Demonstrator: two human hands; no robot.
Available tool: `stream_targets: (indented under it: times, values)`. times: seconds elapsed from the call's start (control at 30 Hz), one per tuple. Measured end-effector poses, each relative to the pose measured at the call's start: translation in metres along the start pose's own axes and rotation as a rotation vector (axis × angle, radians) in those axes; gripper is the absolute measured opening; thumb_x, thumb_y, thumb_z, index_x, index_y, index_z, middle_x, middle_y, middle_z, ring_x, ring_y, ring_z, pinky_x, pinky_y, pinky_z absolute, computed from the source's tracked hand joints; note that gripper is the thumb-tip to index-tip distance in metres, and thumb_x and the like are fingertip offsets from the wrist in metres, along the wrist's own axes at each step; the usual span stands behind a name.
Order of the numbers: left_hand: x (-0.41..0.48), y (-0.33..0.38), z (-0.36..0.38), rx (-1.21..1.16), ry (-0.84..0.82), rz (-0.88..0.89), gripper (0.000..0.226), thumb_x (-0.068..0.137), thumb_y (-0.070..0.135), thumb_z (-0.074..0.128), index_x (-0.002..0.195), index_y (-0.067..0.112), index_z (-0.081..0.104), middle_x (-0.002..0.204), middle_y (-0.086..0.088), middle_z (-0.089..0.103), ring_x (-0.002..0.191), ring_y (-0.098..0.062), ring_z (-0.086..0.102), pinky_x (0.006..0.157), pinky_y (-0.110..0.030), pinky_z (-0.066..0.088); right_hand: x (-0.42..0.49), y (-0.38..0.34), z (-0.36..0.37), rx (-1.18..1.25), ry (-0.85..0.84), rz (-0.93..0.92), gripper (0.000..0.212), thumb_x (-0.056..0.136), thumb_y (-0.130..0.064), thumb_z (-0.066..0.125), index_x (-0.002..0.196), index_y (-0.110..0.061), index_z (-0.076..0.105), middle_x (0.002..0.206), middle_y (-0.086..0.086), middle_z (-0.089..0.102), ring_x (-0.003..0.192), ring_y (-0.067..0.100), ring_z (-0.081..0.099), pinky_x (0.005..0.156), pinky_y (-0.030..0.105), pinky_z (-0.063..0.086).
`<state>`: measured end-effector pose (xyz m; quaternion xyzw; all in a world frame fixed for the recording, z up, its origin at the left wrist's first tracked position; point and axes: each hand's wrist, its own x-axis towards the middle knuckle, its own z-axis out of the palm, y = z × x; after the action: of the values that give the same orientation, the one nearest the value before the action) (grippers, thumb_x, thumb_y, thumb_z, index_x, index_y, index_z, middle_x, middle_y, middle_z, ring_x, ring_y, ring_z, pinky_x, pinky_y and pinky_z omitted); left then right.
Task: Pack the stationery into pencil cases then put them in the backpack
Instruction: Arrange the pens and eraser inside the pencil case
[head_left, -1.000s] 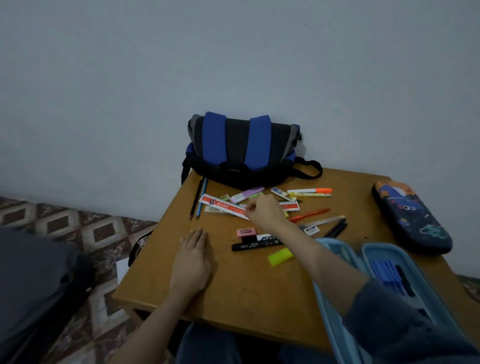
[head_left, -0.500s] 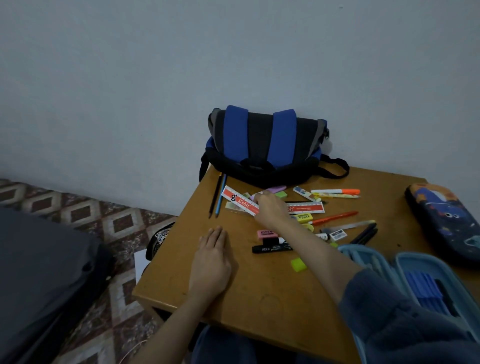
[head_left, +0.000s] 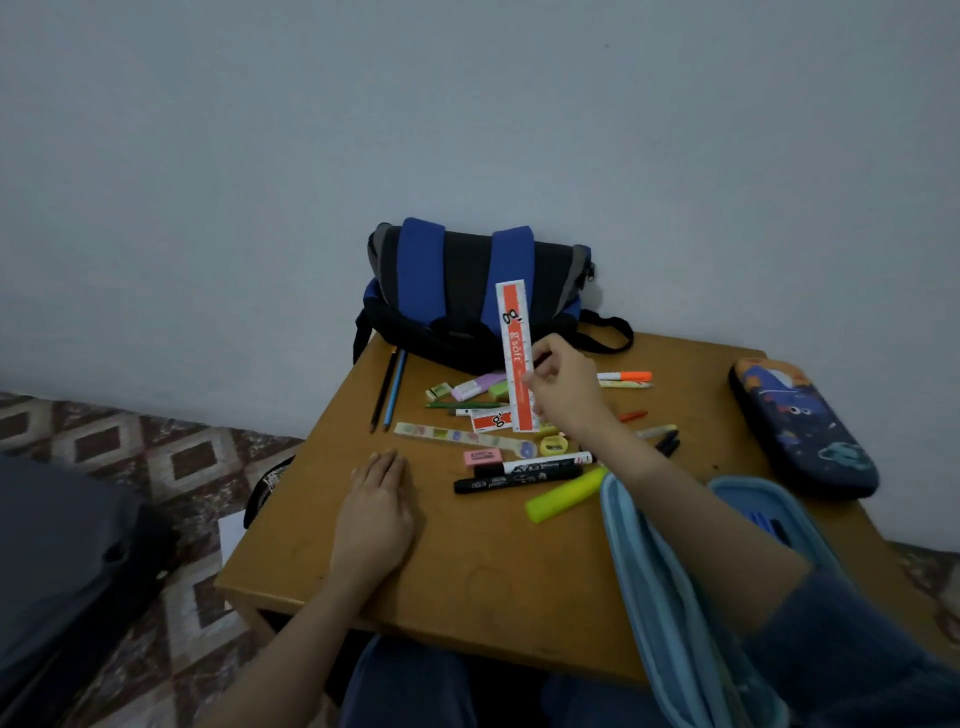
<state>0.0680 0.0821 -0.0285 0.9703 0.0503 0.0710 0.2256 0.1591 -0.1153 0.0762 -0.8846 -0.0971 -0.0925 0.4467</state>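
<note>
My right hand (head_left: 563, 387) pinches the red ruler (head_left: 517, 358) at its lower half and holds it nearly upright above the scattered stationery, with its top end in front of the blue and black backpack (head_left: 467, 291) at the table's far edge. My left hand (head_left: 376, 512) lies flat on the wooden table (head_left: 467, 571), fingers straight. Near the ruler's foot lie a second red ruler (head_left: 491, 418), two black markers (head_left: 519, 480) and a yellow highlighter (head_left: 563, 493). The light blue pencil case (head_left: 649, 561) lies open under my right forearm. The dark pencil case (head_left: 802, 428) sits closed, farther right.
</note>
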Motion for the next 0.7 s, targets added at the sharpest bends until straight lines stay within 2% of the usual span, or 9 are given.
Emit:
stream_targets:
  times: [0.07, 0.17, 0.27, 0.37, 0.43, 0.53, 0.63, 0.7]
  values:
    - [0.001, 0.000, 0.001, 0.028, 0.001, -0.004, 0.046, 0.099, 0.022, 0.032, 0.144, 0.011, 0.032, 0.153, -0.003, 0.027, 0.143, -0.017, 0.017, 0.117, -0.030, 0.009, -0.008, 0.007, -0.021, 0.062, 0.004, 0.088, 0.011, 0.090, -0.007, 0.056, 0.083, -0.013, 0.050, 0.075, 0.014, 0.060, 0.052, 0.017, 0.058, 0.049, 0.030, 0.052]
    - [0.002, 0.004, 0.000, 0.084, 0.017, -0.022, 0.043, 0.098, 0.022, 0.034, 0.139, 0.010, 0.041, 0.148, -0.005, 0.037, 0.139, -0.021, 0.027, 0.115, -0.032, 0.021, -0.026, 0.025, -0.052, 0.112, 0.007, 0.214, 0.013, 0.094, -0.007, 0.050, 0.082, -0.012, 0.050, 0.072, 0.017, 0.061, 0.040, 0.010, 0.057, 0.041, 0.025, 0.050]
    - [-0.001, 0.026, 0.000, 0.097, 0.098, 0.022, 0.032, 0.094, 0.021, 0.044, 0.118, 0.009, 0.061, 0.124, -0.007, 0.059, 0.116, -0.022, 0.046, 0.096, -0.031, 0.038, -0.049, 0.043, -0.080, 0.167, 0.020, 0.308, 0.018, 0.094, -0.005, 0.047, 0.078, -0.012, 0.052, 0.068, 0.019, 0.061, 0.043, 0.015, 0.057, 0.043, 0.026, 0.051]
    - [-0.018, 0.071, 0.001, 0.016, 0.123, 0.175, 0.020, 0.091, 0.025, 0.052, 0.103, 0.016, 0.064, 0.104, -0.001, 0.063, 0.098, -0.017, 0.051, 0.083, -0.027, 0.040, -0.069, 0.052, -0.099, 0.174, 0.030, 0.393, 0.025, 0.095, -0.002, 0.045, 0.072, -0.010, 0.052, 0.062, 0.012, 0.058, 0.034, 0.006, 0.053, 0.035, 0.018, 0.042]
    - [-0.035, 0.108, 0.006, -0.063, 0.056, 0.264, 0.017, 0.091, 0.029, 0.052, 0.101, 0.020, 0.063, 0.101, 0.002, 0.062, 0.097, -0.014, 0.051, 0.082, -0.025, 0.040, -0.081, 0.055, -0.108, 0.167, 0.032, 0.427, 0.027, 0.095, 0.000, 0.045, 0.071, -0.008, 0.051, 0.059, 0.011, 0.056, 0.030, 0.004, 0.050, 0.031, 0.015, 0.038]
    - [-0.056, 0.153, 0.017, -0.128, -0.111, 0.350, 0.021, 0.091, 0.030, 0.051, 0.092, 0.016, 0.066, 0.096, -0.002, 0.064, 0.092, -0.017, 0.056, 0.075, -0.027, 0.041, -0.095, 0.059, -0.115, 0.145, 0.015, 0.464, 0.025, 0.094, 0.002, 0.047, 0.071, -0.007, 0.054, 0.060, 0.010, 0.056, 0.035, 0.007, 0.052, 0.035, 0.016, 0.042]
    - [-0.066, 0.174, 0.033, -0.122, -0.284, 0.331, 0.026, 0.090, 0.033, 0.054, 0.086, 0.011, 0.068, 0.089, -0.004, 0.069, 0.081, -0.019, 0.063, 0.065, -0.029, 0.048, -0.109, 0.062, -0.118, 0.086, -0.034, 0.482, 0.023, 0.092, 0.001, 0.051, 0.071, -0.006, 0.056, 0.058, 0.007, 0.055, 0.041, 0.010, 0.051, 0.038, 0.018, 0.042]
    - [-0.067, 0.179, 0.043, -0.073, -0.328, 0.294, 0.028, 0.088, 0.035, 0.055, 0.083, 0.011, 0.069, 0.086, -0.005, 0.069, 0.079, -0.021, 0.065, 0.064, -0.029, 0.050, -0.117, 0.064, -0.120, 0.020, -0.073, 0.477, 0.018, 0.091, 0.000, 0.053, 0.075, -0.004, 0.057, 0.058, 0.006, 0.055, 0.041, 0.008, 0.051, 0.040, 0.018, 0.042]
